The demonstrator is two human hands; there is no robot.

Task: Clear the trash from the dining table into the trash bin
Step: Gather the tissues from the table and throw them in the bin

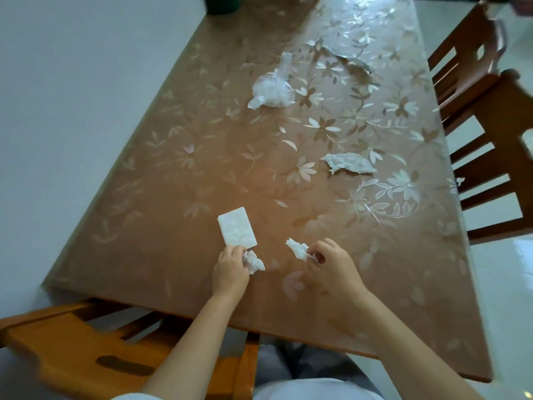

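My left hand (230, 272) pinches the near edge of a flat white folded tissue (237, 227) and also holds a small crumpled tissue wad (254, 262) against its palm. My right hand (331, 264) pinches another crumpled tissue scrap (297, 248) just above the brown floral table (178, 180). A torn white tissue (349, 163) lies further right. A clear crumpled plastic bag (272, 87) sits mid-table, and a shiny wrapper scrap (350, 60) lies beyond it. No trash bin is in view.
A light wooden chair (86, 342) stands at the near left corner. Two dark wooden chairs (490, 116) line the right side. A dark green container (222, 4) stands at the far end. A grey wall runs along the left edge.
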